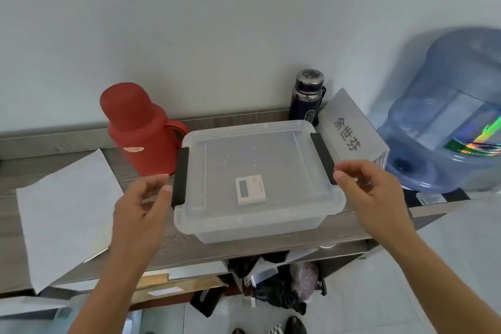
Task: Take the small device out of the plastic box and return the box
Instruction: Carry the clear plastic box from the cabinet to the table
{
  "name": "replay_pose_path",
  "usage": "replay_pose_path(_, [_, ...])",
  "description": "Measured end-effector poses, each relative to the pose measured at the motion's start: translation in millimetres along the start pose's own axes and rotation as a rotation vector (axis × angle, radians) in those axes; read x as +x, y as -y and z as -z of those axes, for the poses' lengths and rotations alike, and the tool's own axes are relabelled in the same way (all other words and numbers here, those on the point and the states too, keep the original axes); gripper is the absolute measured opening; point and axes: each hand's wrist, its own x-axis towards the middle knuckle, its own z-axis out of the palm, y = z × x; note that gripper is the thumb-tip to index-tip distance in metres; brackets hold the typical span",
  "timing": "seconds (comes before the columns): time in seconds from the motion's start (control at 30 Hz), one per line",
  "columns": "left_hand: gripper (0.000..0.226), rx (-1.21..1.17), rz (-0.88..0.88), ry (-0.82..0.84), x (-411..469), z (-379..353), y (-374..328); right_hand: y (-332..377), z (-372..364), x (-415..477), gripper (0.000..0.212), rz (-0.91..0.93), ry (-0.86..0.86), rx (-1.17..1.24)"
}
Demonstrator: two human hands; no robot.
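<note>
A translucent plastic box [284, 214] with its lid on and a black latch at each end sits on a grey wooden shelf top [151, 249]. Through the lid I see a small white device [250, 189] with a little screen lying inside. My left hand [141, 206] hovers beside the left black latch [180, 176], fingers curled and apart, holding nothing. My right hand [371, 190] is just off the right black latch [322, 157], fingertips close to it, also holding nothing.
A red thermos jug [138, 127] stands left behind the box, a dark bottle [307, 95] behind it, a grey labelled box [352, 127] and a blue water barrel [444, 116] at right. White paper [65, 211] lies at left. Bags and clutter sit below the shelf.
</note>
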Motion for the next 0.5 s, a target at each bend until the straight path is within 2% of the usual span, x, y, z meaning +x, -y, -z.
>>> replay_pose_path(0.13, [0.035,0.042,0.057,0.111,31.0,-25.4,12.1,0.0,-21.5,34.2,0.034,-0.086,0.058,-0.106])
replay_pose_path(0.23, [0.043,0.021,0.086,0.166,40.4,-41.0,25.9,-11.6,-36.7,50.2,0.05,-0.158,0.11,-0.081])
replay_pose_path(0.5, [0.047,-0.071,0.111,0.144,39.5,-44.4,33.8,-19.5,-46.6,50.0,0.051,-0.263,0.08,-0.04])
